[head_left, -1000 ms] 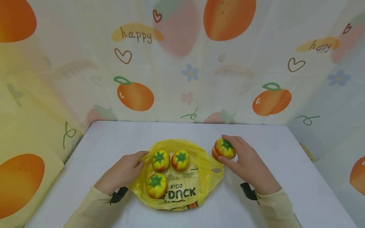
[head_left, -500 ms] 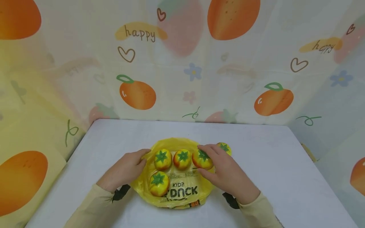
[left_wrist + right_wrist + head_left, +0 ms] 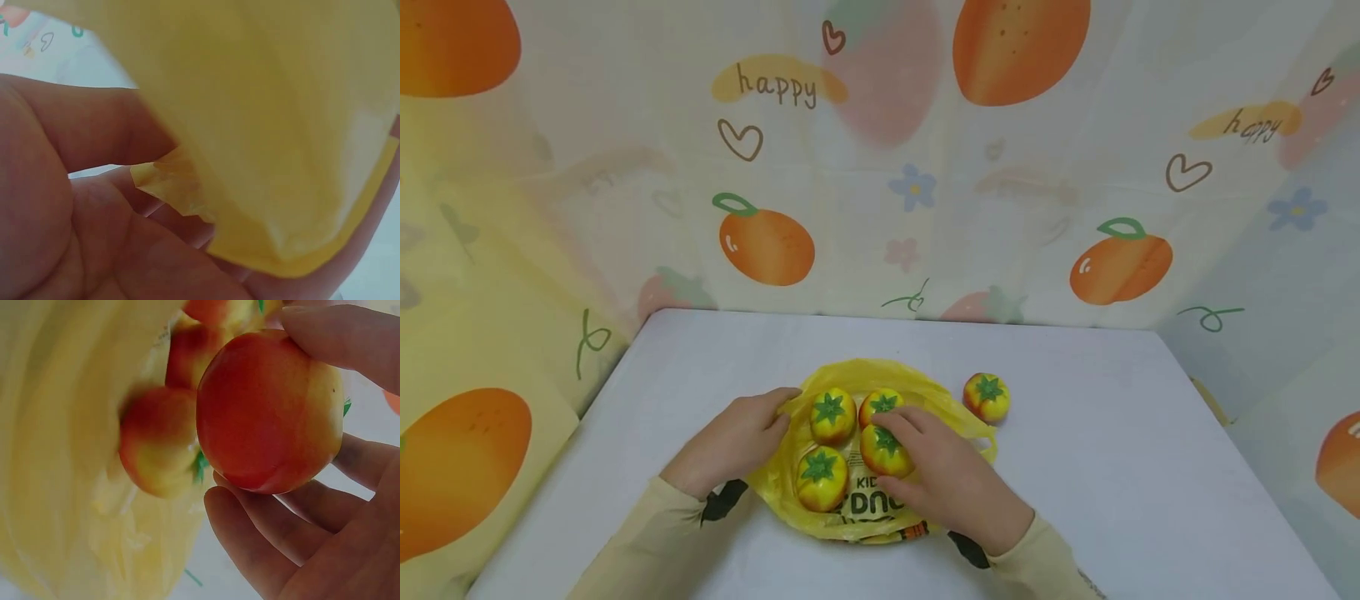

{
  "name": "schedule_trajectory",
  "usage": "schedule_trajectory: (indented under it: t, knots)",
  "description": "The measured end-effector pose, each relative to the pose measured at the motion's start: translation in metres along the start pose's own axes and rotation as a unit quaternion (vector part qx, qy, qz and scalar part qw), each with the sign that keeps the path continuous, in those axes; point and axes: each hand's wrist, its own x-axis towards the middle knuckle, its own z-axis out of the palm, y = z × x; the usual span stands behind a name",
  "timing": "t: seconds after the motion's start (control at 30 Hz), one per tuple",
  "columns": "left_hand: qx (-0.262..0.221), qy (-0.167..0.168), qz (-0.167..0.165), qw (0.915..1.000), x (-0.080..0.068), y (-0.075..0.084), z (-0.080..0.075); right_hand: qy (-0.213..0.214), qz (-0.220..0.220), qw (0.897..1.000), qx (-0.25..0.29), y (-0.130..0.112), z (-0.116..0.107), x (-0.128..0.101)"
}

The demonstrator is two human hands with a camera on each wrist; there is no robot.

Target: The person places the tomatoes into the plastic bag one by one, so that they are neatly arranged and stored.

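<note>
A yellow plastic bag (image 3: 857,379) lies flat on the white table (image 3: 1112,467). Three red-yellow toy tomatoes with green tops rest on it: two at the back (image 3: 832,415) (image 3: 880,402) and one at the front left (image 3: 821,477). My right hand (image 3: 940,475) grips a fourth tomato (image 3: 883,450) (image 3: 269,412) over the bag's middle, fingers curled round it. My left hand (image 3: 733,442) pinches the bag's left edge (image 3: 169,181). Another tomato (image 3: 987,397) sits on the table to the right of the bag.
A fruit-printed curtain (image 3: 880,167) walls the table at the back and both sides. The table's near edge runs below my sleeves.
My right hand carried its tomato leftward from beside the bag to over the bag's middle, next to the three lying there. The left hand stayed on the bag's edge.
</note>
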Motion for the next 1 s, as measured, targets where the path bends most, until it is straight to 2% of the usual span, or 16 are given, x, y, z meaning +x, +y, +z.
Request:
schedule_trajectory:
  t: [0.27, 0.57, 1.0]
  knots:
    - [0.004, 0.001, 0.005, 1.0000, -0.001, -0.002, 0.000, -0.037, -0.007, 0.999, -0.018, -0.003, 0.010, 0.003]
    - [0.008, 0.001, 0.007, 0.9999, 0.001, -0.001, 0.001, -0.079, 0.010, 0.997, -0.020, -0.007, 0.018, 0.002]
    - [0.010, 0.003, 0.002, 0.9999, 0.000, 0.001, 0.001, -0.080, -0.011, 0.996, -0.036, -0.010, 0.024, 0.001]
